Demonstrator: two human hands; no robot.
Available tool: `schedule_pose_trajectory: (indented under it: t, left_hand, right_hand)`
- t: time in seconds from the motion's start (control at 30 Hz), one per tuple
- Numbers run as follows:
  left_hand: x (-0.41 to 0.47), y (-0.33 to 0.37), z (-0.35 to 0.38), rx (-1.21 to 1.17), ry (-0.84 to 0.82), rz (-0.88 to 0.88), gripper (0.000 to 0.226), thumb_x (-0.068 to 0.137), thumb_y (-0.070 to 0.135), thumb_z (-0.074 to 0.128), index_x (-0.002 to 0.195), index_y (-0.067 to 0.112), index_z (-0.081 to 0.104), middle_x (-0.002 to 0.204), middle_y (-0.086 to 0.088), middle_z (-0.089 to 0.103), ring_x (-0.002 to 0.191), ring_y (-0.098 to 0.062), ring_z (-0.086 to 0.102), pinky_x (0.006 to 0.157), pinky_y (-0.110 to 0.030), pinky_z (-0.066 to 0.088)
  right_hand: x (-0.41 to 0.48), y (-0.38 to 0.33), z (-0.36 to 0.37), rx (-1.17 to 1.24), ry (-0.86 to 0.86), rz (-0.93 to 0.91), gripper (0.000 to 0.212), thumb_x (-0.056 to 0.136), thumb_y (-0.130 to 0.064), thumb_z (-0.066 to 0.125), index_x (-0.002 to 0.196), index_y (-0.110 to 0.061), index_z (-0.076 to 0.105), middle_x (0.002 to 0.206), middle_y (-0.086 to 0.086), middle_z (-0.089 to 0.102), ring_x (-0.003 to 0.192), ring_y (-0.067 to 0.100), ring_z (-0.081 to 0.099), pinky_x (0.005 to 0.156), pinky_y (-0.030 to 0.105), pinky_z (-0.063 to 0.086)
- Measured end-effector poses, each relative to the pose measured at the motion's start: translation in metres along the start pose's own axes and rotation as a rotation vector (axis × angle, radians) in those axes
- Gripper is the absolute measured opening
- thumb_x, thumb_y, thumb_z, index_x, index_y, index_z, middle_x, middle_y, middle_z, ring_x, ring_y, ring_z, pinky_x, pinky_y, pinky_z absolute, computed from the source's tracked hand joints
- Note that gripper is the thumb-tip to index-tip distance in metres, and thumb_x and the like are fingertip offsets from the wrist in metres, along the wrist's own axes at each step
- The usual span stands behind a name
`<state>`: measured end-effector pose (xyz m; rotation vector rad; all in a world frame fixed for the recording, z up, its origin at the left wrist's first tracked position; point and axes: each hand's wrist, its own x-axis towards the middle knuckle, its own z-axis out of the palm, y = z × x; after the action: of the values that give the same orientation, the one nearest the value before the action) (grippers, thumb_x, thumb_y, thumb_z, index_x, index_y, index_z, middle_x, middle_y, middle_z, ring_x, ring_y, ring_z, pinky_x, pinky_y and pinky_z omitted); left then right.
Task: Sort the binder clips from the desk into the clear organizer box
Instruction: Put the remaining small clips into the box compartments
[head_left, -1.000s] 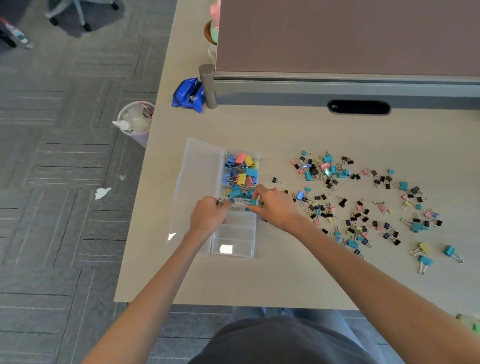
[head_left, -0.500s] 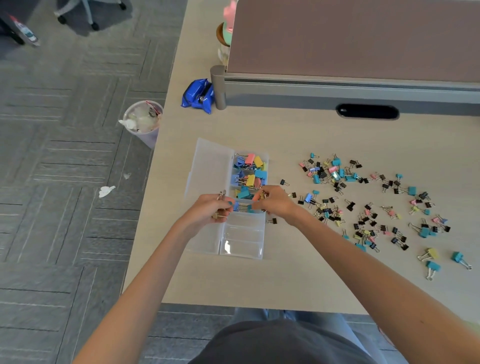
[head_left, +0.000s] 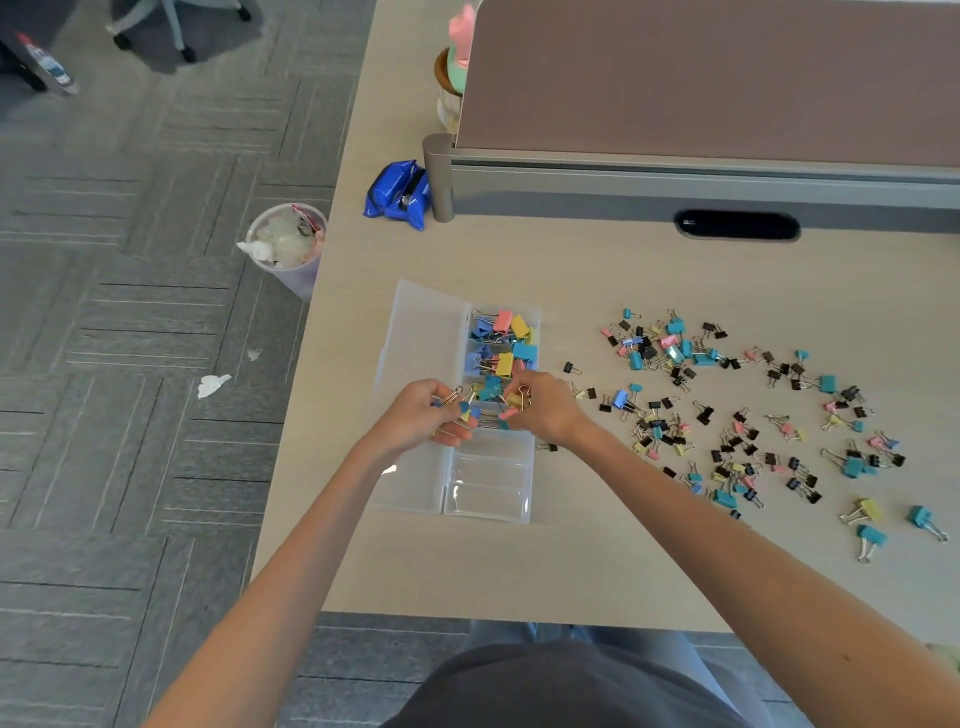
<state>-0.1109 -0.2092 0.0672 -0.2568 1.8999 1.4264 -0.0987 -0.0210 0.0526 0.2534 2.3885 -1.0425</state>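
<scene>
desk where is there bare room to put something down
Bare: the strip between the organizer box and the near edge of the desk, and the band between the partition base and the loose binder clips. Crowded: right of the box, clips everywhere.

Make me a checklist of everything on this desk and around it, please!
Surface: pale desk, brown partition along its far edge.
Job's things: clear organizer box open, far compartments hold clips, near ones show none; binder clips scattered to its right.
Clutter: blue pouch by the partition post.
Hands: left hand and right hand each hold clips over the box.
Cables: nothing seen.
Surroundings: grey carpet, full waste bin, paper scraps on floor.
</scene>
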Motion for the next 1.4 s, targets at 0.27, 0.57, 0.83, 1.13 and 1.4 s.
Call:
schedule_pose_trajectory:
  t: [0.27,0.57,0.83,1.13,1.4]
  left_hand:
    - [0.009,-0.009,0.006,0.326,0.187,0.203,0.008,0.091,0.0,0.058,0.088,0.008,0.06,0.077,-0.006,0.063,0.054,-0.009,0.062,0.047,-0.01,0.041]
    - [0.015,-0.019,0.028,0.719,0.289,0.43,0.02,0.092,0.007,0.057,0.108,0.013,0.067,0.095,-0.006,0.067,0.083,-0.024,0.06,0.068,-0.034,0.047]
    - [0.017,-0.021,0.034,0.895,0.326,0.518,0.022,0.088,0.002,0.061,0.107,0.008,0.07,0.105,-0.006,0.063,0.099,-0.023,0.057,0.074,-0.034,0.049]
    - [0.014,-0.022,0.018,0.776,0.39,0.547,0.023,0.089,0.004,0.059,0.107,0.013,0.07,0.095,-0.001,0.059,0.094,-0.019,0.056,0.071,-0.033,0.048]
    - [0.005,-0.025,0.009,0.707,0.449,0.525,0.017,0.088,0.007,0.06,0.097,0.017,0.07,0.092,0.003,0.059,0.091,-0.015,0.054,0.07,-0.031,0.045]
  right_hand:
    - [0.001,0.007,0.008,-0.186,0.066,-0.14,0.037,0.078,0.013,0.052,0.104,-0.011,0.062,0.1,0.006,0.064,0.091,0.021,0.062,0.08,0.034,0.054]
    - [-0.006,0.014,-0.002,-0.261,0.168,-0.232,0.027,0.082,0.007,0.054,0.097,-0.013,0.063,0.099,0.0,0.059,0.083,0.016,0.058,0.069,0.031,0.051]
    - [-0.014,0.02,-0.001,-0.35,0.152,-0.284,0.016,0.085,-0.026,0.066,0.101,-0.022,0.065,0.107,-0.004,0.061,0.104,0.013,0.052,0.069,0.025,0.039]
    - [-0.01,0.019,0.02,-0.461,0.159,-0.397,0.033,0.081,-0.037,0.071,0.106,-0.016,0.066,0.114,0.001,0.063,0.113,0.02,0.049,0.091,0.03,0.039]
    - [-0.009,0.016,0.033,-0.475,0.218,-0.405,0.021,0.086,-0.03,0.068,0.098,-0.013,0.069,0.101,0.004,0.068,0.101,0.023,0.054,0.083,0.031,0.039]
